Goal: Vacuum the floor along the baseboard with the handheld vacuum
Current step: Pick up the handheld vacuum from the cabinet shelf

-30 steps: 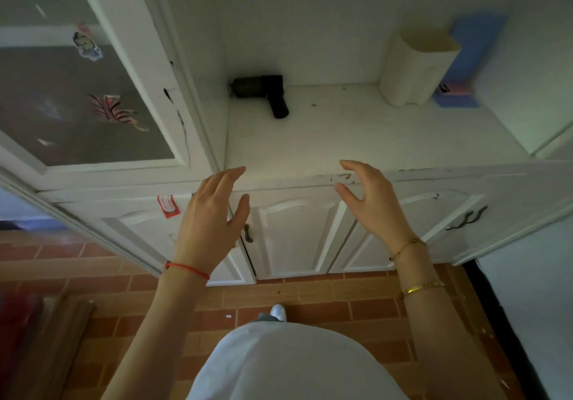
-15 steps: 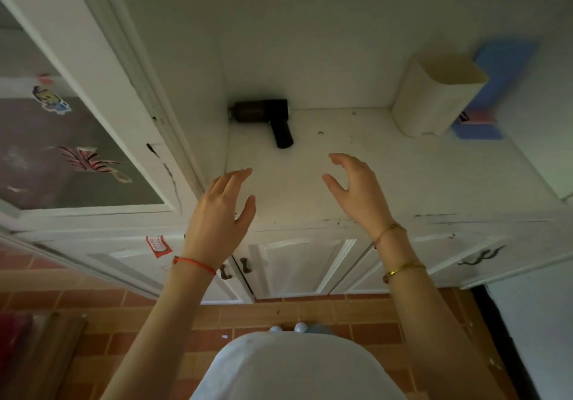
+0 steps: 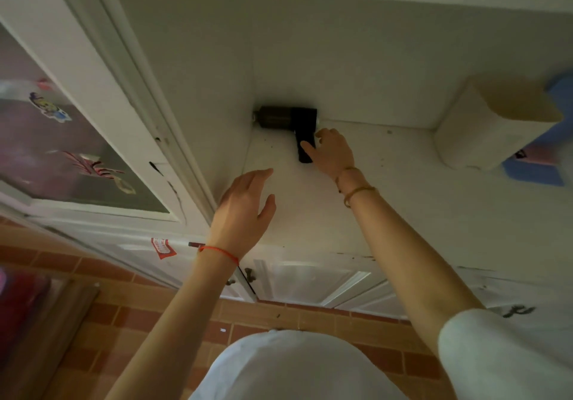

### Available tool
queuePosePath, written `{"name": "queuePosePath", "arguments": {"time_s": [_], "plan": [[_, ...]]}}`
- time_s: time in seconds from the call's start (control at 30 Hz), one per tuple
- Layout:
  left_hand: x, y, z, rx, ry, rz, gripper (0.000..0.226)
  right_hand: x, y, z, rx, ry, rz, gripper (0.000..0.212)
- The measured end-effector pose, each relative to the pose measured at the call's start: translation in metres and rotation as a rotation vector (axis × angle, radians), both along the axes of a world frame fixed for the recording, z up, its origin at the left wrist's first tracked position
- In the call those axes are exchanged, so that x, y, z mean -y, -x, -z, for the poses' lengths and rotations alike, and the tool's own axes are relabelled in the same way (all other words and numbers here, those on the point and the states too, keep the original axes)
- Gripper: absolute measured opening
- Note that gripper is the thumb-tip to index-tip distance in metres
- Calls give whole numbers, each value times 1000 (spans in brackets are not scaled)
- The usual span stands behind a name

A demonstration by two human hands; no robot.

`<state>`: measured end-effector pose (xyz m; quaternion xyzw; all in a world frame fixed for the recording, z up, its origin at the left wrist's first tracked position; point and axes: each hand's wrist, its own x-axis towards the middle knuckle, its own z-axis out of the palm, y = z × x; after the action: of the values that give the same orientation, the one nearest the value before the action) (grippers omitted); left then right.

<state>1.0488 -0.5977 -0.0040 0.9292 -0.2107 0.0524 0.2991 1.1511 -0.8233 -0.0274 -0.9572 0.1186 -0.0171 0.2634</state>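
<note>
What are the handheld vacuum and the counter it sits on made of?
Handheld vacuum: looks like plastic, with a matte black handle and a darker, slightly translucent barrel; dim light leaves that open. Counter: probably white-painted wood, matte, with dark chips and scuffs along the front edge.

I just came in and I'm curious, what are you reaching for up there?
A person is reaching for the black handheld vacuum, which lies on the white cabinet shelf against the back wall. The right hand is at its handle, with the fingers starting to wrap around it, but it isn't lifted yet. The left hand hovers open above the shelf, holding nothing. No vacuuming has started.
</note>
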Motion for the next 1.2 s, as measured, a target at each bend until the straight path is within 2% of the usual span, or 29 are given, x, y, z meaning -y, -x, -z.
{"name": "queuePosePath", "arguments": {"time_s": [0.1,0.23,0.33,0.47,0.57,0.67,0.83,0.93,1.0,1.1,1.2], "plan": [[3,-8,2,-40,-7,-16,48,-5,-20,8,-33,-2,22,59],[6,-18,3,-70,-23,-39,49,-9,-42,25,-17,-133,55,56],[10,-31,4,-93,-19,-54,49,-8,-51,32,21,-196,80,37],[19,-49,3,-101,-32,-65,48,-5,-45,26,107,-298,102,42],[24,-59,4,-129,-1,-100,48,-2,-22,17,130,-350,121,29],[33,-63,3,-249,154,-143,48,3,8,10,167,-389,131,31],[49,-60,-8,-591,514,-232,60,-4,67,-5,209,-456,154,28],[59,-52,-9,-722,797,-222,45,-11,98,-7,214,-431,146,28],[61,-45,-9,-773,947,-214,43,-16,114,-8,213,-418,160,29],[61,-33,-8,-784,987,-194,44,-22,134,-11,222,-466,220,30],[61,-24,-7,-822,1002,-187,35,-23,150,-19,140,-646,283,33]]}}
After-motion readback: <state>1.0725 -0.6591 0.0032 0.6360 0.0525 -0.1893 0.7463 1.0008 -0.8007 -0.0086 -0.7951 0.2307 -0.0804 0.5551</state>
